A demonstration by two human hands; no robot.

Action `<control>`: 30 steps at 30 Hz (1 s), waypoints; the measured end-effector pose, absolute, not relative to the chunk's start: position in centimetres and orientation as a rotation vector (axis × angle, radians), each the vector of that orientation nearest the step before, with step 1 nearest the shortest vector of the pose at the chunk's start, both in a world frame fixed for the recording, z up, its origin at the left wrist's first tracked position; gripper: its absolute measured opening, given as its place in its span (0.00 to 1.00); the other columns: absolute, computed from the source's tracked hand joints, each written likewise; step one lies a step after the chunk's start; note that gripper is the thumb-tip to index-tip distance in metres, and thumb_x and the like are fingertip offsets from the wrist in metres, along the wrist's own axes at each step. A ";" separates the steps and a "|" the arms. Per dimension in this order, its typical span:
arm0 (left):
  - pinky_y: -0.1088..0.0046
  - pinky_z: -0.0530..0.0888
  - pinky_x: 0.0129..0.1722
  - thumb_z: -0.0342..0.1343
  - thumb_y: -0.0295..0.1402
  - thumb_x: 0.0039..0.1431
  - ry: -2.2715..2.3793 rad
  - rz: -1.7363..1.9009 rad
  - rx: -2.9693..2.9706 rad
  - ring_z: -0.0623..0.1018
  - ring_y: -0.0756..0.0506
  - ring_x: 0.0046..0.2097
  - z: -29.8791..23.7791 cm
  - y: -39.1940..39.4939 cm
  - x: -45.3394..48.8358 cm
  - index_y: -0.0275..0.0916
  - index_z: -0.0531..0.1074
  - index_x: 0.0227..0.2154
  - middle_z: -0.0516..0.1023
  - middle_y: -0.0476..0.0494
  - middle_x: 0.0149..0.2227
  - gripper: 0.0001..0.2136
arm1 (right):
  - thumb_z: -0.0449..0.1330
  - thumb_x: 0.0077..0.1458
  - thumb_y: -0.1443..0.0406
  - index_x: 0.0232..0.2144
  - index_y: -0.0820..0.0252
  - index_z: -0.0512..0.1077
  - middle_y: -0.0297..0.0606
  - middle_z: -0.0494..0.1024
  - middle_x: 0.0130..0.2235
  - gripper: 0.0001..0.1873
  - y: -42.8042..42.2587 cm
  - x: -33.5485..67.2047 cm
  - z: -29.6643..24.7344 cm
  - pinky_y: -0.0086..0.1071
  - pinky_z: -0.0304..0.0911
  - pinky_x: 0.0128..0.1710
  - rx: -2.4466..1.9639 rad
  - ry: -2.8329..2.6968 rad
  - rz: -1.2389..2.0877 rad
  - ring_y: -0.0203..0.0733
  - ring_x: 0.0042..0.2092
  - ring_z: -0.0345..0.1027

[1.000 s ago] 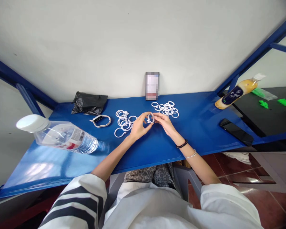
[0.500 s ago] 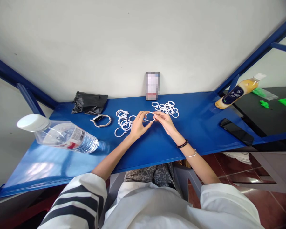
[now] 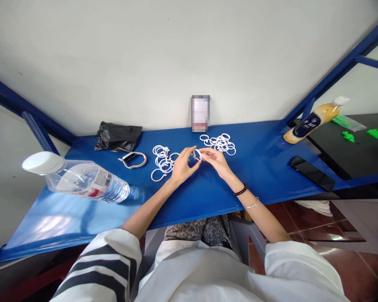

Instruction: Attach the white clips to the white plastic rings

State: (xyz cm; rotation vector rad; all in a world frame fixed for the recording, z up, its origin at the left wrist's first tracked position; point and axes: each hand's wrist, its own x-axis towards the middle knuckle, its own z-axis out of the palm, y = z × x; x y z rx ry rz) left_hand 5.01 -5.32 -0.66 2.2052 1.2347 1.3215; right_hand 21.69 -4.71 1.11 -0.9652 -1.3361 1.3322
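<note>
A: In the head view, where is the ring that is being handled?
B: The white ring (image 3: 200,154) is above the table (image 3: 195,197), between the two hands, in front of the person's body.

A: And how does the right hand (image 3: 216,161) hold it?
B: Thumb and fingers are together, clamped on the right side of the ring.

A: What about the left hand (image 3: 183,167)?
B: Its thumb and index finger are apart, curved around the left side of the ring. Whether the other fingers grip it, I cannot tell; they are partly hidden.

A: Is the ring closed?
B: This also I cannot tell; it is seen at a slant and it is small.

A: Which things are near the hands?
B: Just beside the left hand lies the left pile (image 3: 167,162), of white rings which overlap; the hand covers a part of it. Beyond the right hand lies the right pile (image 3: 221,145), also of white rings.

A: And farther to the left?
B: There is a watch (image 3: 131,156) with its strap in a loop, behind it a black bag (image 3: 118,136), and nearer to the person a water bottle (image 3: 93,181).

A: At the back and on the right?
B: A phone-like screen (image 3: 200,114), blurred, leans near the wall (image 3: 164,63). On the right are a juice bottle (image 3: 311,124) and a dark phone (image 3: 312,173).
</note>
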 end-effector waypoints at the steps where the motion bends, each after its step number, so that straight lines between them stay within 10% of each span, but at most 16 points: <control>1: 0.73 0.75 0.35 0.59 0.32 0.56 1.234 1.312 2.206 0.77 0.47 0.41 -0.6 -5.4 5.0 0.40 0.65 0.54 0.74 0.40 0.48 0.23 | 0.67 0.47 0.53 0.39 0.55 0.78 0.38 0.81 0.40 0.18 -4.7 21.6 1.1 0.38 0.69 0.47 -0.958 -1.341 1.331 0.43 0.43 0.74; 30: 0.73 0.71 0.34 0.60 0.43 0.54 1.177 1.338 1.445 0.79 0.46 0.36 0.7 -5.3 4.9 0.37 0.70 0.36 0.79 0.44 0.33 0.14 | 0.67 0.48 0.54 0.37 0.57 0.78 0.38 0.81 0.36 0.16 -4.6 21.8 1.0 0.38 0.70 0.44 -1.002 -1.314 1.334 0.40 0.38 0.75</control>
